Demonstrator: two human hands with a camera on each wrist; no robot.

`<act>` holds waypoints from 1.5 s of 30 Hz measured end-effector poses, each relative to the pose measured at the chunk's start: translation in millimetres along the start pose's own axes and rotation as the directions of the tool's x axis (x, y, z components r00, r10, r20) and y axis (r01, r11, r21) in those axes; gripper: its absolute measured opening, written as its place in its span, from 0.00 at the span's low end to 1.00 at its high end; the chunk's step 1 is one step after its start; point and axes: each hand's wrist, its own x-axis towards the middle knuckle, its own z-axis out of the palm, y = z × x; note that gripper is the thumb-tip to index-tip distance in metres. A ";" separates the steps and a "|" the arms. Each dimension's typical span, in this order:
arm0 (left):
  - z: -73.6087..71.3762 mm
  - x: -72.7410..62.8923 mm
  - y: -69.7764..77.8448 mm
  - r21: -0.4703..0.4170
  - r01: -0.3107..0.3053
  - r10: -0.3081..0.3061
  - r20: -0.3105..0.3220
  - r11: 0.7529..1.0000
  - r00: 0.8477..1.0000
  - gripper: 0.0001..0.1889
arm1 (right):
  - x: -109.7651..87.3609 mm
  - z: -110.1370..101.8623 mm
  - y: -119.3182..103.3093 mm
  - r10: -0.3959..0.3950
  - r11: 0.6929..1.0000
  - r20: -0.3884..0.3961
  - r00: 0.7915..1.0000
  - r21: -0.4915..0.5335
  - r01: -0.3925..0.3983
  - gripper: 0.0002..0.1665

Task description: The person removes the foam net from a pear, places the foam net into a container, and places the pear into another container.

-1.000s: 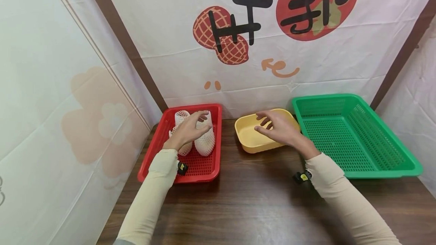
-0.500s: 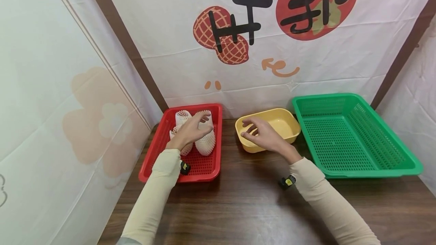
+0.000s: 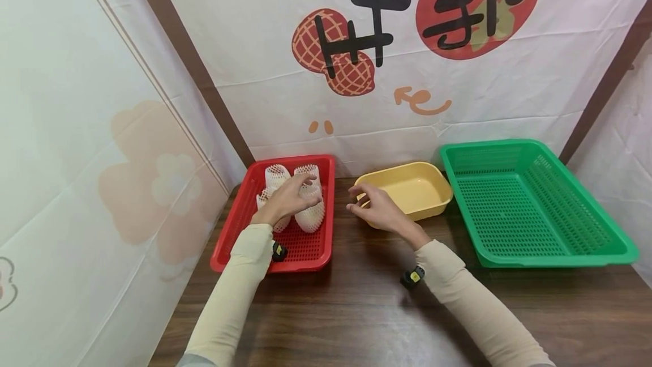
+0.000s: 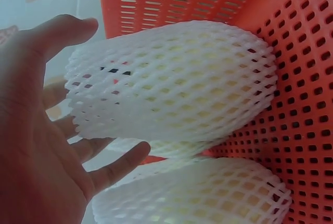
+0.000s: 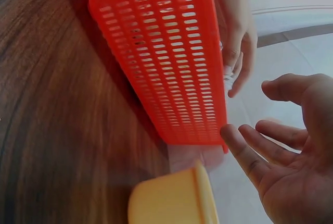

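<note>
My left hand (image 3: 289, 200) is over the red basket (image 3: 329, 208), fingers loosely spread and thumb apart. In the left wrist view it is beside the open end of a white foam fruit net (image 4: 177, 83) with something pale yellow inside. Some fingertips are hidden behind the net; whether they touch it I cannot tell. A second filled foam net (image 4: 208, 198) lies alongside, and several share the basket. My right hand (image 3: 379, 208) hovers at the left end of the yellow tub (image 3: 425, 186), holding nothing, its fingers relaxed and slightly bent.
To the right stands a large green basket (image 3: 514, 214) with perforated sides. The brown wooden table (image 3: 346, 310) extends in front of the containers. A printed white curtain (image 3: 265, 101) hangs close behind them, and another borders the left side.
My right hand has moved left from over the middle of the yellow tub to its left end, towards the red basket. My left hand has shifted only slightly right.
</note>
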 end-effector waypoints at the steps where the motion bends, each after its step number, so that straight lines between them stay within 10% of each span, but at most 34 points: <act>1: 0.6 -0.1 -0.4 0.009 0.009 -0.009 0.008 1.000 1.000 0.40 | 0.2 1.9 1.0 0.002 1.000 -0.002 1.000 0.003 -0.002 0.24; 45: 7.2 -1.1 0.1 0.191 0.096 -0.142 0.244 0.977 0.959 0.50 | 16.4 58.1 5.5 0.214 0.960 0.079 0.974 0.169 -0.225 0.30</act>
